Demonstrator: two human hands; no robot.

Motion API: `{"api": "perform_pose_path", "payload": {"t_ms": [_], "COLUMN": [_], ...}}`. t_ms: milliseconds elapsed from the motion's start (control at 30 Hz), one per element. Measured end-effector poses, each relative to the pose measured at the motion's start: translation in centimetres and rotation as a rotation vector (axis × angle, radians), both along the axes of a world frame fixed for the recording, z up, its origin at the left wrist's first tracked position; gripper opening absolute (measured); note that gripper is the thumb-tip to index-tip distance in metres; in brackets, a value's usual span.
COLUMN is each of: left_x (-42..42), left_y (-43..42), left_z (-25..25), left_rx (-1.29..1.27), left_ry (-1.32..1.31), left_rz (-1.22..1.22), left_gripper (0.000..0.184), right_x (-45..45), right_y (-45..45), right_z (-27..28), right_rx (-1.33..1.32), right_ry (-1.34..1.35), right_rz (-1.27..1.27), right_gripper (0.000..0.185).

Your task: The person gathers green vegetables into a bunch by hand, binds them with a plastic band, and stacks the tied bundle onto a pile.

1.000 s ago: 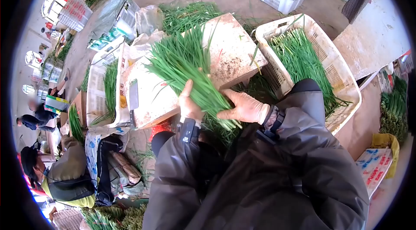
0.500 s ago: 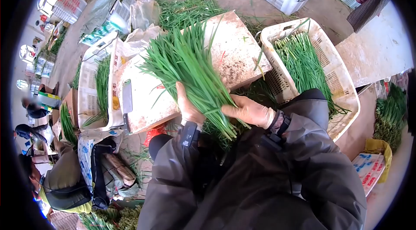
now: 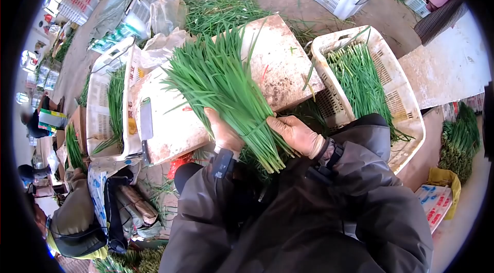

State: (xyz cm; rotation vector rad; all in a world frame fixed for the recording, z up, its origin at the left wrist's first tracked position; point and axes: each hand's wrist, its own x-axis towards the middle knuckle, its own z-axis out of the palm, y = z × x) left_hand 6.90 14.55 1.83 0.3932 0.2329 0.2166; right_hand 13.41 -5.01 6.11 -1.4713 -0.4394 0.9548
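Green-stalk bundle (image 3: 229,92) is mid-view, leaf tips (image 3: 177,65) toward 11 o'clock, stem ends (image 3: 272,162) toward 5. Left hand (image 3: 224,133) holds it from 7, right hand (image 3: 298,135) from 4, probably keeping it together.

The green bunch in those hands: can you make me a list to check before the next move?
1. Left hand touching the green bunch: ok.
2. Right hand touching it too: ok.
3. Grip underneath: cannot tell, the bunch hides it.
4. Knife apart from both hands: ok, lying on the white board.
5. Leaf tips gathered together: not ok, they fan out.
6. Bunch tied: cannot tell.
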Motion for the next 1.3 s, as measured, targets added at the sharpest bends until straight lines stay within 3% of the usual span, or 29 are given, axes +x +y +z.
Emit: {"api": "perform_pose_path", "payload": {"t_ms": [100,200,300,333,433,467,567,600,733,833,867,1000,1133,1233,1300], "left_x": [-0.1,0.2,0.3,0.2,0.1,-0.1,-0.4,-0.4,-0.2,-0.7,-0.8,-0.7,-0.7,-0.8,-1.3], "left_y": [-0.8,-0.6,-0.4,-0.3,-0.7,-0.9,-1.0,-1.1,-0.7,-0.8,-1.0,-1.1,-0.7,-0.7,-0.5], "left_z": [1.4,1.7,1.7,1.8,1.9,2.0,1.2,0.8,-1.2,-0.3,0.0,0.0,-0.4,-0.8,-0.8], "left_rx": [0.022,0.092,0.128,0.052,0.17,0.276,0.23,0.206,0.005,-0.067,-0.041,0.034,0.129,0.159,0.146], "left_ry": [-0.033,-0.031,-0.05,-0.118,0.187,0.219,0.167,0.159,0.105,-0.013,-0.016,-0.006,-0.05,-0.047,-0.067], "left_rz": [-0.012,-0.033,-0.068,-0.094,0.102,0.096,0.092,0.091,0.036,-0.12,-0.133,-0.139,-0.172,-0.159,-0.17], "left_gripper": [0.123,0.122,0.124,0.113,0.099,0.103,0.101,0.1,0.1,0.113,0.116,0.122,0.117,0.108,0.1], "right_x": [0.4,1.7,1.2,1.0,0.5,0.4,0.5,0.7,1.0,1.5,1.6,1.9,2.5,2.8,3.8], "right_y": [0.1,-0.2,-0.3,-0.1,0.6,0.5,0.8,0.9,0.8,0.6,0.3,0.2,-0.7,-0.7,-1.3], "right_z": [0.6,3.2,3.1,3.2,4.1,4.1,3.4,3.1,2.1,0.5,0.1,1.8,1.9,1.5,2.3], "right_rx": [-0.021,-0.311,-0.378,-0.438,-0.343,-0.343,-0.285,-0.196,-0.006,0.139,0.171,0.184,0.056,0.094,0.182], "right_ry": [0.002,-0.534,-0.841,-0.878,-1.383,-1.381,-1.359,-1.291,-0.676,-0.106,-0.107,0.301,0.378,0.313,0.3], "right_rz": [0.029,0.171,0.011,0.006,-0.152,-0.1,-0.131,-0.192,-0.323,-0.381,-0.384,-0.548,-0.475,-0.358,-0.428], "right_gripper": [0.051,0.047,0.047,0.047,0.046,0.051,0.043,0.028,0.007,0.003,0.006,0.01,0.011,0.011,0.012]}}
